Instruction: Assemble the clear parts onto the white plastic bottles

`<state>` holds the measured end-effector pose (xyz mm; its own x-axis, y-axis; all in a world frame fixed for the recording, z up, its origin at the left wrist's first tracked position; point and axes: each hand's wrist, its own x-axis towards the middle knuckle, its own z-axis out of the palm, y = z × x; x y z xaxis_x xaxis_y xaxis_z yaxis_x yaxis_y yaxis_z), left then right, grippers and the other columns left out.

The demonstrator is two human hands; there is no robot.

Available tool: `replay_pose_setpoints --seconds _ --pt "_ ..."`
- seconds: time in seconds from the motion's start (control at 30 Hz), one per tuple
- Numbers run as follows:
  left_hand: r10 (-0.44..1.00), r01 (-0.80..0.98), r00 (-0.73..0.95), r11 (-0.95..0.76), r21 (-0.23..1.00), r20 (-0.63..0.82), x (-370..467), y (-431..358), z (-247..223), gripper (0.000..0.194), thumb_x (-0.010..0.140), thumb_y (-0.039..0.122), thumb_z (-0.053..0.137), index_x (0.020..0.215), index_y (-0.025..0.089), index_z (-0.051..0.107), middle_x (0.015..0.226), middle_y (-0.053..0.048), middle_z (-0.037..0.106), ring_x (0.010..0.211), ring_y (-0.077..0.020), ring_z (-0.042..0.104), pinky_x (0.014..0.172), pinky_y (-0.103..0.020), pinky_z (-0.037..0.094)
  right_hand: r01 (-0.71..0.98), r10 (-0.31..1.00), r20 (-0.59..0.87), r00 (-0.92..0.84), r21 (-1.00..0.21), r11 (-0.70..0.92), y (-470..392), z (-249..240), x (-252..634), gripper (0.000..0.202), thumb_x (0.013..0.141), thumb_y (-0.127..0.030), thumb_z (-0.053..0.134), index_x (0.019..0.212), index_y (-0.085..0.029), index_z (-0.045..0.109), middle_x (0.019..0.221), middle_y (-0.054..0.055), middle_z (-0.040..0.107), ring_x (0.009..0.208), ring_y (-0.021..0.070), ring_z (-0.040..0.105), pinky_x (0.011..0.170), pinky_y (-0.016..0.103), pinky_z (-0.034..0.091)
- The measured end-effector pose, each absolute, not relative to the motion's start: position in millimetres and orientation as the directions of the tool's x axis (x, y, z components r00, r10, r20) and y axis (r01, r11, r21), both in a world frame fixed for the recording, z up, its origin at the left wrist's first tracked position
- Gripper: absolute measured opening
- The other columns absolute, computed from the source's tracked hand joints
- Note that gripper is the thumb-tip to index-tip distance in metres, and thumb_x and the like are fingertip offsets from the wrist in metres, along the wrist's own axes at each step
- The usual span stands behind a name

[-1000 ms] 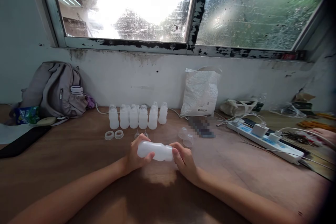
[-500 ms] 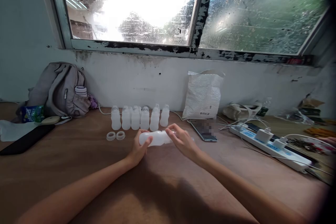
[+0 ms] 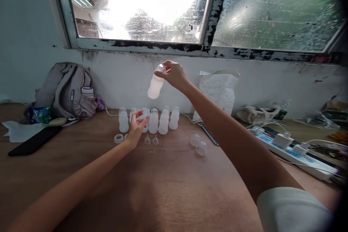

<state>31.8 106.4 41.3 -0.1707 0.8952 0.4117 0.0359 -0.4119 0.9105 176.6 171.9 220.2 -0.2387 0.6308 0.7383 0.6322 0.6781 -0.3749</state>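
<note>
My right hand (image 3: 174, 75) grips a frosted baby bottle (image 3: 155, 87) by its capped top. The bottle hangs tilted in the air against the wall, above a row of similar bottles (image 3: 153, 123) standing upright on the table. In front of that row, my left hand (image 3: 135, 129) has its thumb and fingers apart with nothing between them, hiding part of a few bottles. Just beside it lie a screw ring (image 3: 119, 138), another ring mostly hidden by the hand, and two clear bottle teats (image 3: 155, 140). Two clear dome caps (image 3: 201, 148) rest farther right.
A grey backpack (image 3: 63, 90) and a black phone-like slab (image 3: 35, 141) are at the left. Behind my right arm are a white bag (image 3: 217, 88) and a partly covered phone (image 3: 208, 134). A power strip with cables (image 3: 293, 159) lies at the right.
My right hand has lifted the bottle up toward the wall, where both hands held it low before. My left hand has let go and moved left, fingers apart.
</note>
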Motion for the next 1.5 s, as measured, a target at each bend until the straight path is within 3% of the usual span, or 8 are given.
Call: replay_pose_setpoints --seconds 0.1,0.3,0.73,1.1,1.23,1.3,1.37,1.5 --pt "0.904 0.250 -0.058 -0.397 0.883 0.423 13 90 17 0.029 0.075 0.035 0.054 0.098 0.018 0.048 0.095 -0.005 0.055 0.085 -0.0162 0.055 0.068 -0.026 0.046 0.699 0.659 0.733 -0.166 -0.384 0.604 205 212 166 0.043 0.070 -0.037 0.058 0.102 -0.009 0.053 0.090 0.009 0.056 0.082 0.0189 0.051 0.069 0.031 0.040" --pt "0.860 0.548 0.229 -0.501 0.670 0.455 -16 67 -12 0.012 0.076 0.022 0.050 0.087 0.019 0.054 0.088 -0.003 0.056 0.076 -0.0158 0.053 0.063 -0.026 0.043 0.844 0.865 0.465 -0.189 -0.374 0.385 246 153 156 0.041 0.070 -0.032 0.059 0.103 -0.010 0.053 0.101 0.011 0.056 0.093 0.0200 0.050 0.075 0.028 0.040" --pt "0.770 0.612 0.347 -0.619 0.493 0.536 -24 66 -16 0.013 0.077 0.015 0.046 0.086 0.019 0.054 0.086 -0.004 0.055 0.084 -0.0185 0.051 0.075 -0.030 0.042 0.926 0.962 0.155 -0.226 -0.271 0.261 265 105 149 0.045 0.060 -0.039 0.069 0.096 -0.018 0.057 0.108 0.011 0.054 0.103 0.0277 0.047 0.087 0.043 0.033" --pt "0.727 0.797 0.298 -0.546 0.257 0.619 -48 84 -20 0.013 0.078 0.018 0.044 0.088 0.019 0.052 0.090 -0.005 0.056 0.087 -0.0206 0.051 0.078 -0.034 0.038 0.889 0.935 0.182 -0.304 -0.298 0.347 252 117 160 0.042 0.059 -0.041 0.068 0.092 -0.018 0.059 0.099 0.010 0.059 0.087 0.0223 0.055 0.073 0.032 0.041" --pt "0.741 0.894 0.244 -0.422 0.151 0.626 -61 94 -24 0.015 0.078 0.027 0.046 0.089 0.020 0.054 0.093 -0.006 0.056 0.091 -0.0232 0.049 0.079 -0.037 0.036 0.843 0.882 0.360 -0.304 -0.329 0.425 223 119 166 0.026 0.080 -0.035 0.046 0.098 -0.018 0.056 0.099 0.008 0.059 0.090 0.0178 0.054 0.077 0.029 0.039" --pt "0.756 0.916 0.249 -0.388 0.107 0.605 -65 96 -27 0.016 0.079 0.031 0.046 0.087 0.020 0.055 0.096 -0.006 0.056 0.094 -0.0242 0.048 0.081 -0.039 0.035 0.817 0.835 0.465 -0.293 -0.332 0.472 198 104 172 0.030 0.087 -0.027 0.029 0.102 -0.018 0.054 0.103 0.008 0.057 0.091 0.0149 0.053 0.079 0.027 0.037" --pt "0.769 0.927 0.255 -0.366 0.077 0.586 -66 97 -30 0.017 0.079 0.034 0.046 0.086 0.021 0.055 0.098 -0.006 0.055 0.096 -0.0246 0.047 0.083 -0.040 0.034 0.744 0.730 0.596 -0.335 -0.308 0.593 169 77 179 0.025 0.085 -0.023 0.034 0.098 -0.017 0.054 0.090 0.006 0.060 0.080 0.0137 0.055 0.072 0.024 0.039" --pt "0.780 0.922 0.277 -0.380 0.073 0.561 -66 101 -33 0.017 0.080 0.034 0.045 0.085 0.021 0.054 0.103 -0.007 0.053 0.100 -0.0245 0.045 0.083 -0.040 0.035 0.712 0.729 0.508 -0.458 -0.282 0.644 129 8 196 0.015 0.080 -0.023 0.045 0.089 -0.018 0.055 0.077 0.004 0.059 0.068 0.0142 0.054 0.062 0.023 0.039"
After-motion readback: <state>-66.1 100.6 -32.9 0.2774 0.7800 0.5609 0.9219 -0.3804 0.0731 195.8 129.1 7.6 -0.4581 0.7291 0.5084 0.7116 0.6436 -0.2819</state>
